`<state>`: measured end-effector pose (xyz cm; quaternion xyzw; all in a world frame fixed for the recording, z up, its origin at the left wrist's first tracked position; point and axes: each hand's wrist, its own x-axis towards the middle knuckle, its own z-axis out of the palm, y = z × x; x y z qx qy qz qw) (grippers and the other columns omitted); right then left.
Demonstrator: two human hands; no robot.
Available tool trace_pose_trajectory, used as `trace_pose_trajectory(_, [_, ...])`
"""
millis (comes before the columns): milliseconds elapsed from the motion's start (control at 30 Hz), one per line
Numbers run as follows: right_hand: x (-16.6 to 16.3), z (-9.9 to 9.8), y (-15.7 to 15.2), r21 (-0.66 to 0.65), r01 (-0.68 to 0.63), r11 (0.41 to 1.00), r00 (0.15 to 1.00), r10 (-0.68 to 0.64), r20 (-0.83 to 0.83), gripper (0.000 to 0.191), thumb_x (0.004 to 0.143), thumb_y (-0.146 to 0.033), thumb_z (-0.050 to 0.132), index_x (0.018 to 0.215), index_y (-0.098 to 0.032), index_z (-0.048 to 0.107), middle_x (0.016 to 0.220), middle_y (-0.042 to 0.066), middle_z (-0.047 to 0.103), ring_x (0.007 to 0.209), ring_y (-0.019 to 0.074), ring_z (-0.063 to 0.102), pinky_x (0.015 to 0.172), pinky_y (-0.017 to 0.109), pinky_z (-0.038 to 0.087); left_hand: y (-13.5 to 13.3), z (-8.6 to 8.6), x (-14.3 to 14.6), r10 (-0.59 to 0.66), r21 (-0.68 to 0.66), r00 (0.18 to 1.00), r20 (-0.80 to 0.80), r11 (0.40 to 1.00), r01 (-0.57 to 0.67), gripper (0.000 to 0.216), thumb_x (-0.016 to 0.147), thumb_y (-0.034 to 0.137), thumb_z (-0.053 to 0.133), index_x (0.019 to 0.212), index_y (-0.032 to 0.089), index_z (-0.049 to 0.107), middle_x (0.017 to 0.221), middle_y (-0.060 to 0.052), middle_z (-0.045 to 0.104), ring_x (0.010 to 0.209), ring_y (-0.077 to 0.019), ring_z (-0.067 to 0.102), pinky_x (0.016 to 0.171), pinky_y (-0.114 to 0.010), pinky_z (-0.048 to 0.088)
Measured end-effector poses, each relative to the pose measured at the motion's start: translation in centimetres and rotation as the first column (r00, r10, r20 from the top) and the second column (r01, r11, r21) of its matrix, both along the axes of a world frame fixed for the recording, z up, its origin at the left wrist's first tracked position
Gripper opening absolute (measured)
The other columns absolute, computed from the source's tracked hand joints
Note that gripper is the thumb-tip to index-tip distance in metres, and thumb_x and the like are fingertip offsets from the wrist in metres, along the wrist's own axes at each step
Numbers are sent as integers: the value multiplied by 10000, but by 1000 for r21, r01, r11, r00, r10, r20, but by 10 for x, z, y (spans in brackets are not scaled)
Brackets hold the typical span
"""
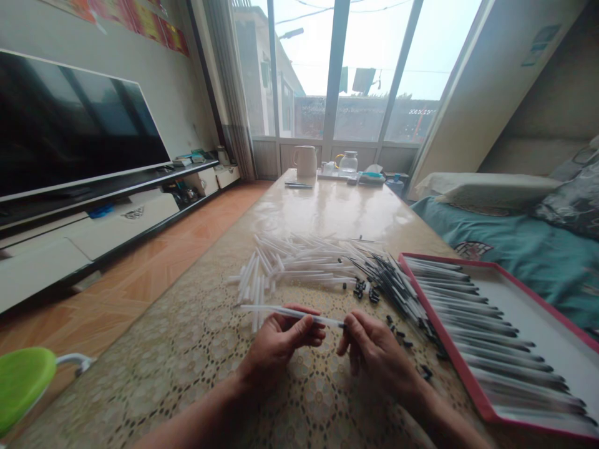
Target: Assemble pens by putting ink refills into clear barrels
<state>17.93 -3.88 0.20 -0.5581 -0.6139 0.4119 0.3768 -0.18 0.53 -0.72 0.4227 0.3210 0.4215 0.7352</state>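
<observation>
My left hand (281, 343) is closed around a clear pen barrel (271, 310) that lies level and points left. My right hand (372, 355) pinches the barrel's right end, where a small dark piece shows at my fingertips. Both hands hover just above the patterned table (187, 349). Beyond them lies a heap of white pen barrels (290, 265). To its right is a fan of thin black refills (397, 287), with small black caps (365, 292) scattered beside them. A red-rimmed tray (472, 393) at the right holds rows of assembled pens (468, 324).
A white jug (305, 160), a glass pot (349, 163) and small items stand at the table's far end. A TV (70, 125) on a low cabinet runs along the left wall. A teal bed (515, 249) lies to the right. A green stool (23, 383) sits at lower left.
</observation>
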Motion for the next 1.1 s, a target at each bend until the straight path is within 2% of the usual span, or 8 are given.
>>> trace_pose_trajectory(133, [-2, 1, -1, 252, -65, 966, 968, 0, 251, 245, 921, -381, 400, 967, -203, 562, 858, 56, 656, 772, 169, 616, 682, 263, 456, -6, 3, 4, -44, 117, 992, -121, 991, 59, 231, 728, 319, 709, 845, 124, 670, 699, -83, 722, 627, -179, 672, 625, -300, 532])
trace_pose_trajectory(267, [-1, -1, -1, 257, -148, 955, 947, 62, 314, 201, 915, -316, 423, 937, -206, 590, 791, 38, 649, 705, 162, 600, 636, 254, 443, -8, 6, 5, -33, 189, 971, -236, 979, 79, 220, 744, 330, 683, 825, 137, 618, 626, -53, 681, 564, -163, 638, 553, -269, 499])
trace_pose_trajectory(333, [2, -4, 1, 286, -114, 952, 945, 15, 327, 231, 921, -304, 403, 853, -199, 597, 744, 36, 630, 677, 162, 585, 610, 254, 432, -2, 8, -2, 106, 302, 928, -356, 953, 7, 220, 763, 341, 653, 862, 151, 602, 658, -43, 664, 565, -164, 617, 530, -272, 482])
trace_pose_trajectory(400, [6, -5, 2, 300, -29, 954, 947, -70, 314, 249, 924, -313, 390, 837, -190, 588, 713, 35, 614, 650, 162, 574, 579, 254, 424, 8, 11, -12, 378, 528, 794, -477, 845, -85, 197, 810, 321, 588, 935, 170, 606, 768, -55, 667, 666, -181, 616, 612, -303, 484])
trace_pose_trajectory(500, [11, -7, 4, 291, 62, 955, 945, -150, 292, 248, 920, -339, 397, 867, -183, 582, 713, 39, 611, 643, 168, 573, 552, 255, 419, 23, 15, -26, 644, 778, 495, -584, 618, 113, 208, 829, 243, 528, 991, 205, 653, 1002, -84, 656, 963, -253, 556, 840, -399, 417])
trace_pose_trajectory(667, [13, -6, 4, 272, 65, 960, 942, -149, 300, 254, 920, -355, 398, 850, -190, 577, 712, 36, 604, 635, 170, 568, 549, 256, 417, 28, 12, -27, 734, 699, 86, -674, 595, 398, 336, 808, 323, 556, 1111, 210, 646, 1087, -156, 612, 994, -332, 486, 793, -461, 370])
trace_pose_trajectory(900, [14, -3, 3, 261, 74, 962, 947, -150, 284, 256, 915, -367, 410, 865, -183, 581, 744, 48, 616, 663, 178, 582, 565, 261, 426, 24, 12, -20, 723, 649, 15, -691, 610, 455, 291, 845, 336, 498, 989, 146, 665, 1033, -168, 628, 973, -325, 503, 793, -442, 369])
trace_pose_trajectory(1100, [13, -3, 4, 262, 85, 961, 943, -163, 290, 255, 913, -366, 414, 843, -183, 577, 736, 50, 619, 657, 176, 586, 552, 255, 426, 24, 11, -22, 689, 680, 181, -701, 570, 461, 219, 824, 267, 536, 959, 137, 650, 1027, -148, 643, 983, -302, 524, 835, -425, 384])
